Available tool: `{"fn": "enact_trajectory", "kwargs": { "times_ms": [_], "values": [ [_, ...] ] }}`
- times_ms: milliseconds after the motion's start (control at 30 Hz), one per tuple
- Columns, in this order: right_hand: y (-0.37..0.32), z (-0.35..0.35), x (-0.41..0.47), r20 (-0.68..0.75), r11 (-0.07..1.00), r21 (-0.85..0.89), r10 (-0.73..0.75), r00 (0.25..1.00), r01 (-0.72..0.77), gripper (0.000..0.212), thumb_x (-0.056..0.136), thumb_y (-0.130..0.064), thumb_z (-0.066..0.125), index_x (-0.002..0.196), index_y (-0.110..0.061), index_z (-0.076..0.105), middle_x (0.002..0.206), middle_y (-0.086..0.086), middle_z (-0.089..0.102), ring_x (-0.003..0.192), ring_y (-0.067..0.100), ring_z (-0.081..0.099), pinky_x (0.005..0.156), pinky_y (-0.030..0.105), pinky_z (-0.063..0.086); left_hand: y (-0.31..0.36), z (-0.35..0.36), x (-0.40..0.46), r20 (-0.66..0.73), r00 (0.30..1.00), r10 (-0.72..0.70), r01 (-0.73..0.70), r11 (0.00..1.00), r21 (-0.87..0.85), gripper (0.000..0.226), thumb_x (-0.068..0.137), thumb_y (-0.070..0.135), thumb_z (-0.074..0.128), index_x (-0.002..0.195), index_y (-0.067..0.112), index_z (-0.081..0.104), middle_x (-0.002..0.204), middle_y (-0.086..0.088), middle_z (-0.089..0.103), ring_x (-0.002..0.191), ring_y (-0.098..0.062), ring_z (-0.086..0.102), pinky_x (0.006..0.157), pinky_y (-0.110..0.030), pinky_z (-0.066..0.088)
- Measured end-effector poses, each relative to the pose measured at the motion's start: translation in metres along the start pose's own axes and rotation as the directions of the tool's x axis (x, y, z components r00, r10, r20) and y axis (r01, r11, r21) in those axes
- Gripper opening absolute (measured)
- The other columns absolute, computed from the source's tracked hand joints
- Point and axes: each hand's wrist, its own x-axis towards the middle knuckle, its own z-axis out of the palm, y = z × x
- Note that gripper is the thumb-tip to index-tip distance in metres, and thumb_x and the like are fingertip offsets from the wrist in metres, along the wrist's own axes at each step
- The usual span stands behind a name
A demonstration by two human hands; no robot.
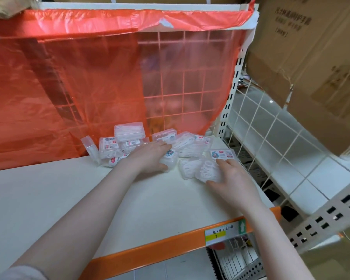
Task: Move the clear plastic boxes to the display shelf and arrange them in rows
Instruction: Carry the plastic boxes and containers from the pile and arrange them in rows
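Several clear boxes (129,131) lie jumbled at the back right of the shelf (69,199), tipped against the red plastic sheet (69,77), some on edge, one stacked on others, so no row exists yet. The left hand (150,156) has its fingers curled over one box (169,158) in the heap, likely to drag it forward. The right hand (228,176) pinches another box (208,170) between thumb and fingers near the shelf's right edge, just beside the wire grid (271,128). Plenty of bare shelf lies toward the orange front lip (150,251) and to the left, so rows could start there; the right side is tight.
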Motion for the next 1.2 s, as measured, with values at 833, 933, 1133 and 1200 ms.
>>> {"fn": "enact_trajectory", "kwargs": {
  "times_ms": [833,933,1133,1200],
  "values": [
    [-0.021,0.016,-0.008,0.055,0.964,0.038,-0.266,0.963,0.264,0.058,0.076,-0.028,0.067,0.129,-0.013,0.049,0.12,0.007,0.053,0.115,0.026,0.046,0.091,0.031,0.034,0.008,0.034,-0.127,-0.153,0.905,-0.398,0.376,0.914,-0.154,0.06,0.077,0.037,0.067,0.13,0.023,0.044,0.124,0.003,0.049,0.115,-0.017,0.043,0.089,-0.029,0.039],
    [-0.047,0.022,-0.017,0.101,0.937,0.049,-0.348,0.932,0.345,0.057,0.076,-0.032,0.065,0.128,-0.014,0.049,0.121,0.007,0.053,0.116,0.025,0.046,0.092,0.03,0.034,-0.002,0.037,-0.164,-0.142,0.876,-0.46,0.439,0.885,-0.157,0.061,0.077,0.036,0.068,0.131,0.023,0.044,0.125,0.002,0.049,0.116,-0.018,0.044,0.089,-0.029,0.038],
    [-0.117,0.034,-0.05,0.145,0.875,0.065,-0.484,0.863,0.48,0.055,0.075,-0.036,0.065,0.124,-0.016,0.05,0.117,0.005,0.054,0.113,0.023,0.048,0.091,0.03,0.036,-0.03,0.036,-0.244,-0.199,0.804,-0.56,0.525,0.827,-0.201,0.062,0.076,0.033,0.067,0.132,0.022,0.044,0.125,0.003,0.05,0.116,-0.018,0.044,0.09,-0.029,0.039],
    [-0.147,0.041,-0.068,0.142,0.85,0.073,-0.526,0.839,0.521,0.051,0.074,-0.035,0.065,0.12,-0.016,0.052,0.114,0.004,0.054,0.111,0.023,0.049,0.09,0.031,0.037,-0.042,0.037,-0.281,-0.216,0.777,-0.591,0.554,0.805,-0.211,0.061,0.076,0.037,0.068,0.131,0.023,0.045,0.123,0.003,0.05,0.116,-0.017,0.044,0.09,-0.029,0.039]
  ]
}}
